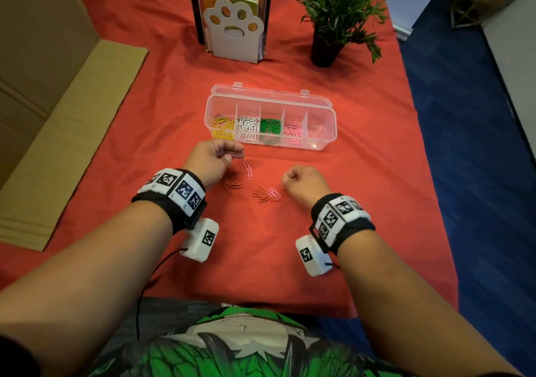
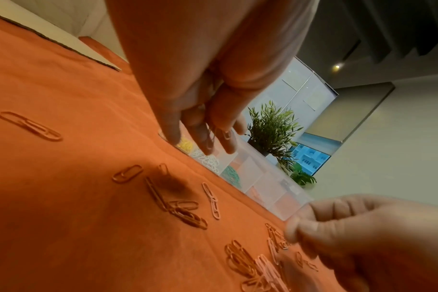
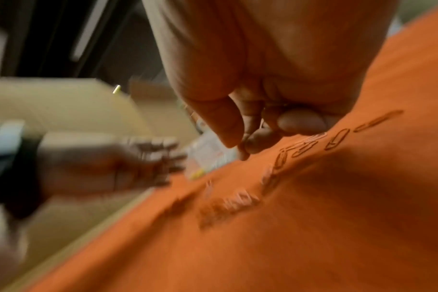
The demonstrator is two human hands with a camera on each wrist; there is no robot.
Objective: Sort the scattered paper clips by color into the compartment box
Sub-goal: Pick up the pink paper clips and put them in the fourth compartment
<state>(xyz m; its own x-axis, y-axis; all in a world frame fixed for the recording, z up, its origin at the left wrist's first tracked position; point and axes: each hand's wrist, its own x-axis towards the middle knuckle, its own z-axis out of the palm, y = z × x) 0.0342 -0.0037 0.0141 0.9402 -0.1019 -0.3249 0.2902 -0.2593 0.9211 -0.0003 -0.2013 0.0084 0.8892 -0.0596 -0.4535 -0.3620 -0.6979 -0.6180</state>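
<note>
The clear compartment box [image 1: 327,106] lies open on the red cloth, holding yellow, white, green and pink clips, with a few red ones in its right end. My left hand [image 1: 232,156] hovers just in front of it and pinches pink paper clips [image 2: 209,136] between its fingertips. Loose red and pink clips [image 1: 265,195] lie between my hands, and two linked pink ones [image 1: 248,170] sit nearer the left hand. My right hand [image 1: 287,178] is curled low over the cloth, thumb and forefinger pinched [image 3: 243,150]; a small red clip tip [image 1: 291,166] shows at its fingers.
A paw-shaped white holder with books [image 1: 233,31] and a potted plant [image 1: 333,14] stand behind the box. Cardboard sheets [image 1: 58,115] cover the left side. The cloth's right edge drops to blue floor [image 1: 478,173].
</note>
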